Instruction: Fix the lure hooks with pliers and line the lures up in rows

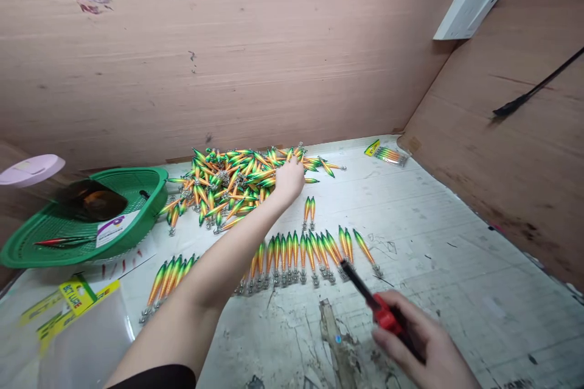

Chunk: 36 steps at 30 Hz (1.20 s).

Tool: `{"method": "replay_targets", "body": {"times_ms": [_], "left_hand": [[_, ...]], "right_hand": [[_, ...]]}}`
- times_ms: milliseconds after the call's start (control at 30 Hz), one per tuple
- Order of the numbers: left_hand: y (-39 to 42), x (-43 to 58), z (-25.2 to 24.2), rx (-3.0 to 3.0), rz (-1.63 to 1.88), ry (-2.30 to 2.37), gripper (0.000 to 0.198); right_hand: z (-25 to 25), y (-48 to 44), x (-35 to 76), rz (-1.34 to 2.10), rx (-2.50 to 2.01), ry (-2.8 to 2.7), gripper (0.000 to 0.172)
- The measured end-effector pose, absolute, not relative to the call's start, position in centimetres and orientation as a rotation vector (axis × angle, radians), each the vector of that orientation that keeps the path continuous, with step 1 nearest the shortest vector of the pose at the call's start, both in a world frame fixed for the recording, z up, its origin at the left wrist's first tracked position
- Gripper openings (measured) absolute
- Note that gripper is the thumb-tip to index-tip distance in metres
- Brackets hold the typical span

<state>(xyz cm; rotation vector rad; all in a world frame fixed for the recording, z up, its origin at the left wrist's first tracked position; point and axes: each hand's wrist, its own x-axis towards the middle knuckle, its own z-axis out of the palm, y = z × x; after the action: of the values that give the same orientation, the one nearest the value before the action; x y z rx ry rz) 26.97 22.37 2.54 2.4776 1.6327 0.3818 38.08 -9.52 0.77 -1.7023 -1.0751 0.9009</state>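
My left hand [290, 180] reaches to the right side of a heap of green-and-orange lures [228, 185] near the back wall; its fingertips are among the lures, closed around something I cannot make out. My right hand [417, 340] holds a red and black long-nosed lighter [385, 313], its black tip pointing up and left near the lure row. Several lures stand side by side in a row [303, 252] across the middle. Two more lures [309, 211] lie just above that row. Another group of lures [168, 279] is left of my forearm, which hides part of the row.
At the left, a green basket [155, 209] holds a dark object, a card and red pointed items. Clear bags with yellow labels [86, 340] lie at front left. A packed set of lures [387, 155] sits at back right. Cardboard walls [274, 61] enclose the table [438, 243].
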Motion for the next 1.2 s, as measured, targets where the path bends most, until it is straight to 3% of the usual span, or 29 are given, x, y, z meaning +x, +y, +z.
{"method": "replay_targets", "body": {"times_ms": [300,567,767,933,1200], "left_hand": [[23.0,20.3,5.5,2.275,0.811,1.73,0.02],[25.0,19.2,5.7,2.008,0.825,1.648,0.008],[25.8,18.5,7.0,1.761,0.867,1.537,0.011],[21.8,18.6,8.0,1.506,0.875,1.233,0.007],[11.7,18.5,6.8,1.066,0.731,0.757,0.025]], "right_hand": [[2.4,2.6,41.5,0.83,-1.508,-1.171,0.041],[-0.8,2.9,41.7,0.837,-1.486,-1.106,0.047],[-0.7,2.9,42.2,0.845,-1.502,-1.097,0.046],[-0.2,2.3,42.4,0.891,-1.5,-1.198,0.041],[2.0,1.0,43.1,1.216,-1.348,-1.501,0.04]]}}
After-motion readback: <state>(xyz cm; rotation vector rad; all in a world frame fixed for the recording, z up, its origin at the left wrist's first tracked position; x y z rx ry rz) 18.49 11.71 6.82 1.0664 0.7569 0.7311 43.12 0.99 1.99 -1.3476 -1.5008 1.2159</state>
